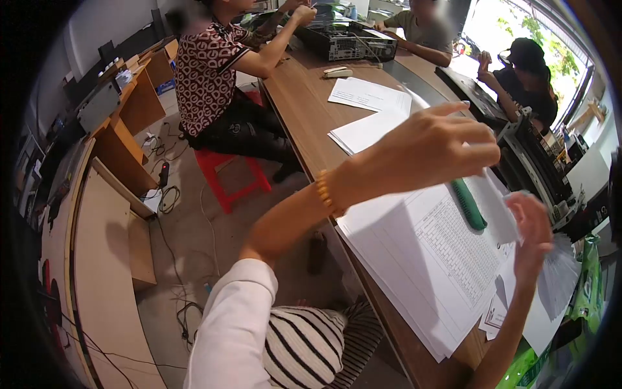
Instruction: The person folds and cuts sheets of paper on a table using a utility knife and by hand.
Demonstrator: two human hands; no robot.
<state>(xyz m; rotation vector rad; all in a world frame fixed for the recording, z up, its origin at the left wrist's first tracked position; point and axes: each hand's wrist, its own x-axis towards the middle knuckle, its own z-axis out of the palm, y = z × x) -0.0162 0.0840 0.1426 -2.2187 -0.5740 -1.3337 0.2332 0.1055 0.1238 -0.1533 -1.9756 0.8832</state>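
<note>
My left hand (447, 142), with a yellow bead bracelet (326, 193) at the wrist, is raised over the papers, its fingers loosely bent and apart with nothing seen in them. Lower right, my right hand (532, 223) hovers blurred by the papers' right edge, fingers curved and apart. Between and below the hands lies a stack of printed sheets (414, 272), the top one bearing a dense table. A green object (469, 205) rests on it. Further sheets (370, 94) lie beyond my left hand, partly hidden by it.
A computer case (346, 42) and a small pale object (337, 72) stand on the wooden table (298, 81). A person in a patterned shirt (207, 78) sits on a red stool (227, 185); others sit farther off. Metal equipment (531, 159) and green plastic bags (589, 279) are at right.
</note>
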